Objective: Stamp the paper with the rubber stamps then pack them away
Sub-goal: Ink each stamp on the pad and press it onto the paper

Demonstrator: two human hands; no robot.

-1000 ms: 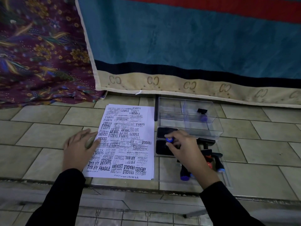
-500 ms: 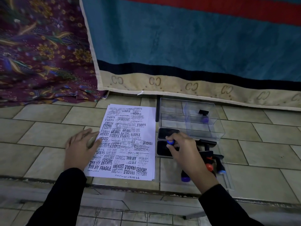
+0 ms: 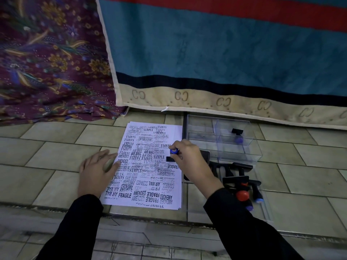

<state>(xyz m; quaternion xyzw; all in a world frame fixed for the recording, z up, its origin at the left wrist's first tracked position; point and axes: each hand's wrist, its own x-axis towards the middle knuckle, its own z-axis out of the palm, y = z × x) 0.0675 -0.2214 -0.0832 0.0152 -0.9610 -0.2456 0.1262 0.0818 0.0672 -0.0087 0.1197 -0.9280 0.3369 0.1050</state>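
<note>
A white sheet of paper (image 3: 144, 177), crowded with black stamped words, lies on the tiled floor. My left hand (image 3: 96, 171) rests flat on its left edge, fingers spread. My right hand (image 3: 187, 160) pinches a rubber stamp with a blue knob (image 3: 174, 151) over the paper's right side; its black base sits at or just above the sheet. A black ink pad (image 3: 204, 156) lies half hidden behind that hand. Several more stamps (image 3: 242, 186) lie in a heap to the right. One stamp (image 3: 237, 135) lies inside a clear plastic box (image 3: 225, 147).
A teal, red and cream blanket (image 3: 225, 53) hangs at the back, with a purple flowered cloth (image 3: 47, 62) to its left. A clear lid (image 3: 266, 212) lies under the heap of stamps. A step edge (image 3: 150, 220) runs across just below the paper.
My right hand has lifted the blue-knobbed stamp off the ink pad and carried it left onto the paper. My left hand has stayed on the sheet's edge.
</note>
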